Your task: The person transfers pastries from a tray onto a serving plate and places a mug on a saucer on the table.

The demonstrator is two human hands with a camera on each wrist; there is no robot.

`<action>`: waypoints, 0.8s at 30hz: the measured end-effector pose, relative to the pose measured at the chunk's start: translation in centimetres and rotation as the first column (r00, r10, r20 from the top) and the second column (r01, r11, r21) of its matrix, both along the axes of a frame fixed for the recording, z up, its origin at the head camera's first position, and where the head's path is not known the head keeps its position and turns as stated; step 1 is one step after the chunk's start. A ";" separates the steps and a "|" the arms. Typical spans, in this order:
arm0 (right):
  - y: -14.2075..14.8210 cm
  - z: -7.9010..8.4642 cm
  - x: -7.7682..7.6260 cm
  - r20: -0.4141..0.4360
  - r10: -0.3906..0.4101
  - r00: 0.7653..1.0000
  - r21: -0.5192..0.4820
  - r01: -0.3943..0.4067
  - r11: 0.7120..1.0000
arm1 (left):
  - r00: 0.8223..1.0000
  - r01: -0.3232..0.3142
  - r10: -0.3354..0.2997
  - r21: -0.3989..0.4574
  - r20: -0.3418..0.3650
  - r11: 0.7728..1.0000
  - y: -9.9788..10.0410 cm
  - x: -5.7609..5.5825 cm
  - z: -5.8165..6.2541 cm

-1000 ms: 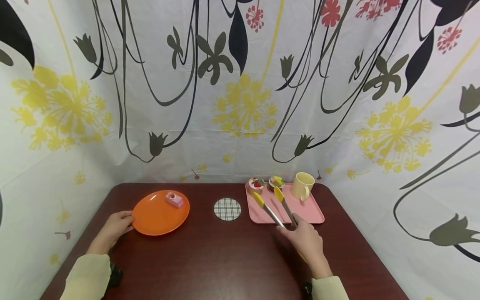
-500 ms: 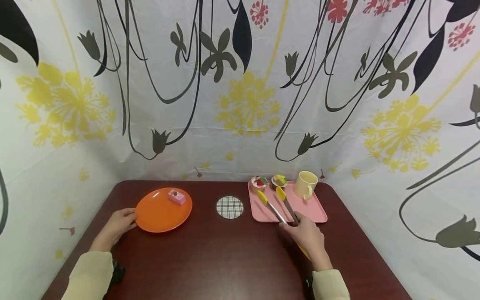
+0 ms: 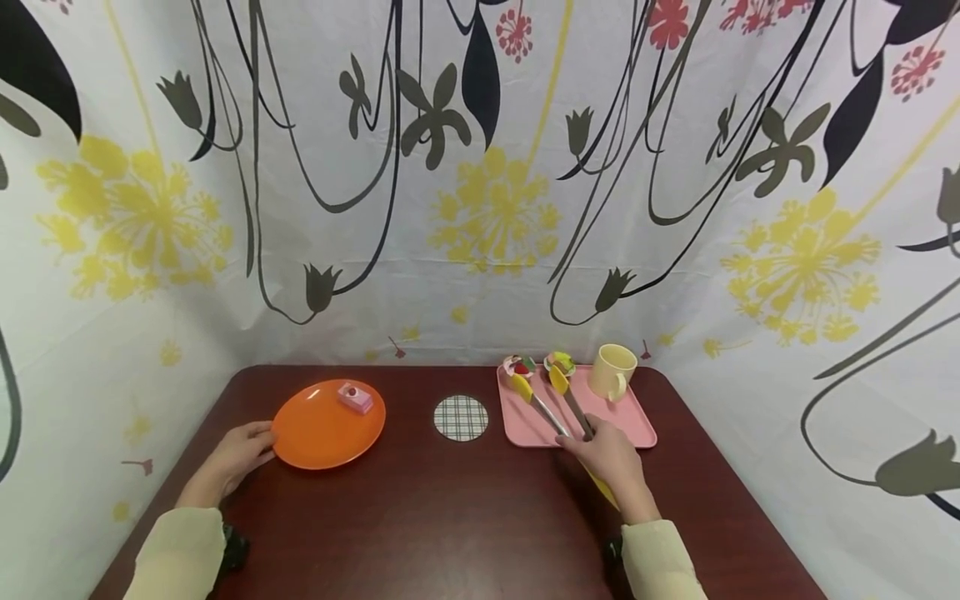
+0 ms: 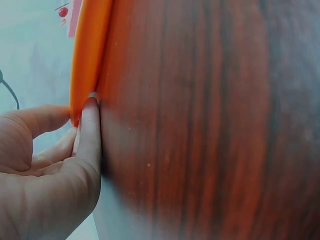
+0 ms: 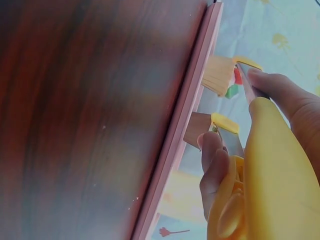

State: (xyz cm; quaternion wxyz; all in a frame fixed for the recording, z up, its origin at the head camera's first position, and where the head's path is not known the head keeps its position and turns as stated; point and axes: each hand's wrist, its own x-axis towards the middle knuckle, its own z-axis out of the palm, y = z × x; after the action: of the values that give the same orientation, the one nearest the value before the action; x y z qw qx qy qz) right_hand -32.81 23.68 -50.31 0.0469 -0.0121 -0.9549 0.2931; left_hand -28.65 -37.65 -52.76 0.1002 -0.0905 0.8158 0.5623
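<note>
My left hand [image 3: 234,460] pinches the near-left rim of an orange plate [image 3: 315,433]; the left wrist view has the thumb above the rim and fingers below. A small pink cake slice [image 3: 356,398] lies on the plate's right side. My right hand [image 3: 611,462] grips yellow-tipped metal tongs [image 3: 542,408], their yellow handle [image 5: 280,175] large in the right wrist view. The tongs' tips are spread, one in front of each of two toy cupcakes, one with a red berry [image 3: 517,365] and one yellow-topped [image 3: 559,360]. Whether the tips touch them, I cannot tell.
The cupcakes stand on a pink tray [image 3: 633,432] at the back right, beside a pale yellow mug [image 3: 613,372]. A round checked coaster [image 3: 461,418] lies between plate and tray. A flower-patterned cloth [image 3: 480,317] hangs behind the dark wooden table [image 3: 420,517].
The tips of the tongs have moved slightly away from me, nearer to the cupcakes. My left hand stays at the plate's rim. The head view has shifted a little.
</note>
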 end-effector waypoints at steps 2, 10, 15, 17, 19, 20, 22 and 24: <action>-0.1 0.0 -0.3 -0.004 0.007 1.000 0.010 -0.007 1.000 | 1.000 -0.002 0.002 0.010 0.002 1.000 0.0 0.1 -0.1; -0.6 -0.1 -1.1 -0.017 0.027 0.999 0.029 -0.027 0.999 | 1.000 -0.012 0.012 -0.005 -0.003 1.000 0.2 0.1 0.0; -1.0 -0.1 -1.7 -0.022 0.032 0.999 0.027 -0.031 0.999 | 1.000 -0.020 0.020 -0.010 -0.005 1.000 0.3 0.1 0.0; -1.2 0.0 -1.9 -0.017 0.032 0.999 0.032 -0.031 0.999 | 1.000 -0.019 0.019 -0.013 -0.009 1.000 0.3 0.1 0.0; -1.4 0.0 -2.1 -0.013 0.028 1.000 0.036 -0.028 0.999 | 1.000 -0.012 0.012 -0.023 -0.015 1.000 0.2 0.2 0.0; -1.5 0.0 -2.2 -0.012 0.028 1.000 0.041 -0.027 0.999 | 1.000 -0.010 0.009 -0.025 -0.018 1.000 0.2 0.2 0.0; -1.8 0.1 -2.5 -0.008 0.023 1.000 0.049 -0.022 0.999 | 1.000 -0.008 0.007 -0.028 -0.022 1.000 0.2 0.2 -0.1; -2.0 0.2 -2.8 -0.003 0.020 1.000 0.054 -0.020 0.998 | 1.000 -0.006 0.005 -0.029 -0.025 1.000 0.2 0.2 -0.1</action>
State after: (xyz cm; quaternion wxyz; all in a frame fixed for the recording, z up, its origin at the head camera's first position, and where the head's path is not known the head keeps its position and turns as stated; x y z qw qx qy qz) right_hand -35.64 21.67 -50.12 0.0457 -0.0009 -0.9624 0.2677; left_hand -28.44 -37.46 -52.90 0.0873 -0.0874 0.8249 0.5516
